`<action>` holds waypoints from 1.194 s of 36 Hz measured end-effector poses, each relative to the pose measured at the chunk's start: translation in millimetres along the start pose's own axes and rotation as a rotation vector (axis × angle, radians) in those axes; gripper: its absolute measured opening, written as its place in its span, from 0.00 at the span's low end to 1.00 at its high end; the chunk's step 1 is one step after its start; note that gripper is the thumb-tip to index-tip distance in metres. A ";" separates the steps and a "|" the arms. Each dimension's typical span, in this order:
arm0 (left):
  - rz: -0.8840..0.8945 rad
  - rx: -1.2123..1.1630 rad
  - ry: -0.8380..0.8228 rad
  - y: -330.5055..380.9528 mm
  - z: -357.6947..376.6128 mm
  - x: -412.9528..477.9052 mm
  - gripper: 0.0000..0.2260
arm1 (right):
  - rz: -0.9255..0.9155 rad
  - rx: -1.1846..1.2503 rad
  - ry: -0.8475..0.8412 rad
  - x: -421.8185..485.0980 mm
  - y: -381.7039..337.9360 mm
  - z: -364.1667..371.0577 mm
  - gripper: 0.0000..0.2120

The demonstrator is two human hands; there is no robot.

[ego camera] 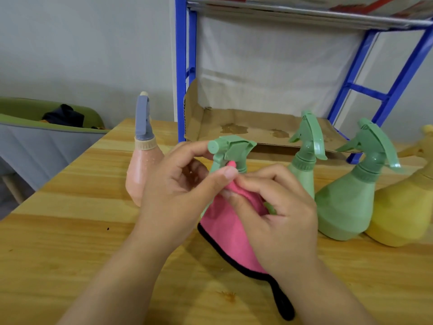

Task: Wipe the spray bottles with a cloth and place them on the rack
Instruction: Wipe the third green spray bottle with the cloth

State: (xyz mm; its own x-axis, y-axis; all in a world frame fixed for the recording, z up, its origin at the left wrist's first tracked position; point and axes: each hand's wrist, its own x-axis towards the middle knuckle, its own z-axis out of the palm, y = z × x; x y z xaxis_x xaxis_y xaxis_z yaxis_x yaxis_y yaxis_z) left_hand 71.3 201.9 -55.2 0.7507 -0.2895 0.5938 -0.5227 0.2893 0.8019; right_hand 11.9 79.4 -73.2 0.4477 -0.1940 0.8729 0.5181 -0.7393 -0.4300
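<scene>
A green spray bottle (230,150) is held at the middle of the wooden table (70,231), between the two hands. Its long axis is close to upright, with the trigger head on top and the nozzle turned toward the person's left. The body below the neck is covered by a pink cloth (225,233) with a dark hem, so it cannot be told whether the base rests on the table.

The left hand (178,184) is curled round the spray head: the forefinger is laid up behind the nozzle and the thumb is pressed in under the head, beside a tip of cloth that pokes through there. The right hand (276,207) is closed on the cloth, whose folds are pinched against the neck and shoulder of the bottle by bent fingers.

The wiping step is judged to be in hand at the neck. The blue rack (181,66) stands directly beyond the bottle, and its cardboard-lined shelf (246,123) is seen just behind the head. Placement would therefore be made by a forward reach, and the left hand, already on the head, is judged better placed for it.

A peach bottle (140,177) stands just left of the left hand. Two green bottles (302,181) and a yellow bottle (403,216) stand to the right on the table, not yet on the rack.
</scene>
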 end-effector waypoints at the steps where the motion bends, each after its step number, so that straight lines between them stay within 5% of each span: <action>1: -0.006 0.018 0.001 0.1 0.6 0.2 0.11 | 0.017 -0.021 0.027 -0.5 -0.1 -0.6 0.09; 8: -0.051 -0.053 -0.004 0.0 3.2 0.2 0.08 | 0.311 0.021 0.171 2.3 2.0 -5.3 0.11; 15: -0.036 0.107 0.017 0.4 8.3 -0.5 0.08 | 0.051 -0.128 0.150 3.1 1.8 9.4 0.15; 20: -0.049 0.057 0.063 0.1 8.0 1.5 0.08 | 0.039 -0.078 0.079 -1.0 7.8 10.1 0.14; 25: -0.045 0.054 0.076 -4.3 6.2 1.9 0.09 | 0.270 -0.067 0.032 -1.2 7.2 2.5 0.14; 30: -0.050 0.005 0.056 -3.4 4.2 3.5 0.09 | 0.612 0.259 -0.085 8.5 -0.6 -4.7 0.18; 35: -0.076 -0.080 0.089 -1.0 4.8 1.5 0.15 | 0.626 0.388 -0.129 12.5 -1.5 -11.9 0.10; 43: 0.237 0.628 0.265 -16.9 -6.3 1.3 0.12 | 0.563 0.328 -0.052 5.3 -4.2 -6.9 0.09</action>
State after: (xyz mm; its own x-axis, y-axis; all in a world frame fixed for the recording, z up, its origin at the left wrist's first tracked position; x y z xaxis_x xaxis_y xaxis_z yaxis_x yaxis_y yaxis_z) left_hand 83.6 202.4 -68.4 0.6195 -0.0295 0.7845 -0.7574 -0.2852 0.5874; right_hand 7.0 77.0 -65.1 0.7462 -0.4561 0.4850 0.3862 -0.2970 -0.8733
